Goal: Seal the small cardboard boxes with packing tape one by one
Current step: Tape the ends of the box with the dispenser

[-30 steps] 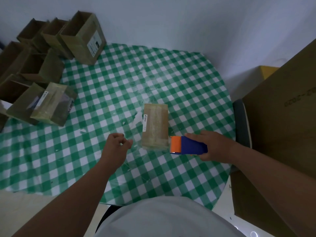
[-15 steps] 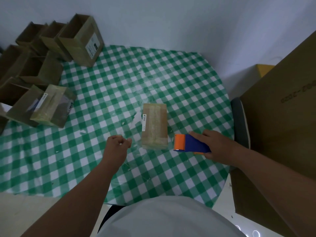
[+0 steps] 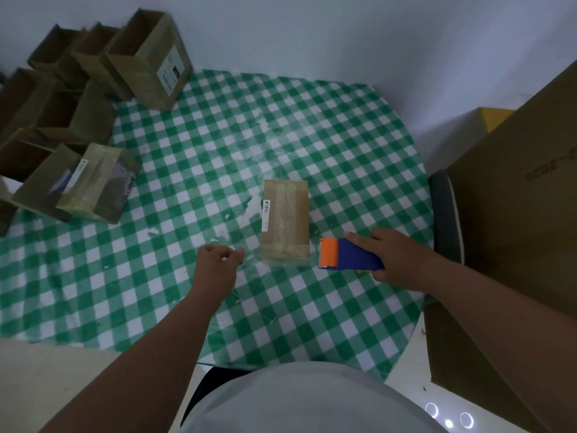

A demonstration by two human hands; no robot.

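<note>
A small closed cardboard box (image 3: 285, 220) lies in the middle of the green checked table (image 3: 343, 145), with clear tape along its top seam. My right hand (image 3: 396, 257) grips a blue and orange tape dispenser (image 3: 346, 254) just right of the box's near end, apart from the box. My left hand (image 3: 218, 264) hovers left of the box's near end, its fingers curled with thumb and fingertips close together; whether it holds a tape end I cannot tell.
Several open cardboard boxes (image 3: 146, 57) are piled at the table's far left, with a taped box (image 3: 96, 182) lying in front of them. A large brown carton (image 3: 524, 245) stands at the right beside a dark chair edge (image 3: 443, 214).
My right hand has drawn the tape dispenser a little to the right, away from the box's near end. My left hand has stayed in place.
</note>
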